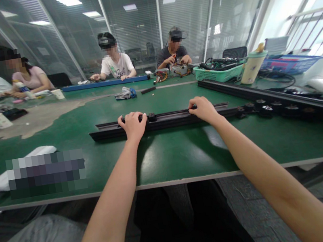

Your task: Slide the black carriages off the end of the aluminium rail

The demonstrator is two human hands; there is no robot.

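Note:
A long black rail (168, 123) with a lengthwise channel lies across the green table in front of me. Over its left part, my left hand (134, 124) is closed, fingers curled round a small black part at the channel. Just right of those fingers, a black block (152, 117) sits in the channel. Farther along, my right hand (203, 109) pinches something small and dark with a bit of red at the rail; its shape is mostly hidden by the fingers. Several small black pieces (264, 109) lie beside the rail's right end.
A longer black rail (237, 94) runs diagonally at right, near a tumbler (253, 67), a green basket (221, 72) of cables and a blue basket (293, 64). Gloves (125, 93) lie beyond my hands. A white device (40, 151) is at left. Several people work across the table.

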